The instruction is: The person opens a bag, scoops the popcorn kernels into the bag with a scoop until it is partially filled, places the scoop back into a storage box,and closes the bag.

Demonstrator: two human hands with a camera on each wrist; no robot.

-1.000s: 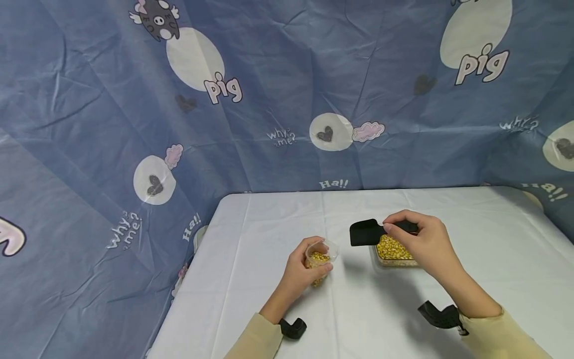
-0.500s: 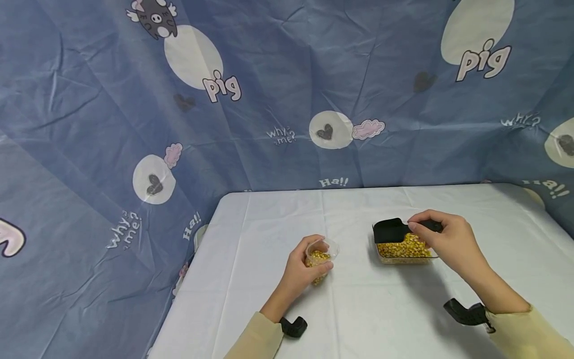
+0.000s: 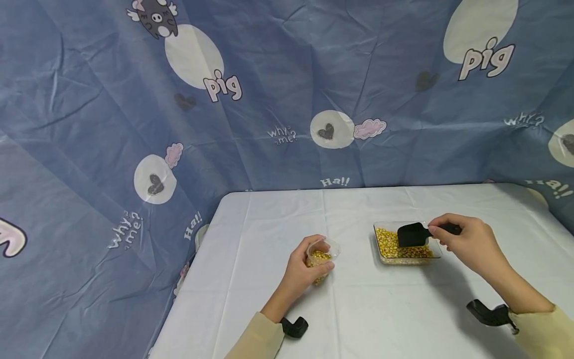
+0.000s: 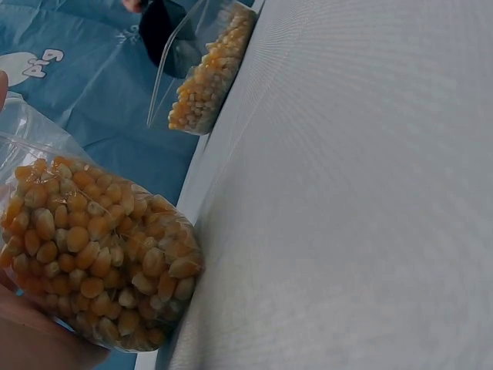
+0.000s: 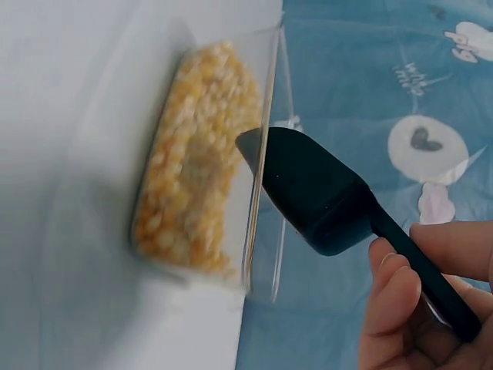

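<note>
In my left hand [image 3: 304, 262] I hold a clear plastic cup [image 3: 332, 249] partly filled with corn kernels [image 4: 92, 254]; thumb and fingers wrap round its sides, and it is close over or on the table. My right hand [image 3: 471, 242] pinches the handle of a small black scoop [image 5: 316, 193]. The scoop's blade overlaps a clear rectangular container [image 3: 437, 253] of corn kernels [image 3: 386, 242], its tip dipping past the rim in the right wrist view. Below the blade, the kernels lie in a heap that slopes down at one side.
A white cloth [image 3: 278, 214] covers the table. Behind it hangs a blue printed curtain [image 3: 251, 124]. Black wrist mounts [image 3: 293, 327] sit under both forearms.
My right hand has moved right with the scoop, from left of the container to over its kernels, and the blade is lower. The left hand and the cup have stayed in place.
</note>
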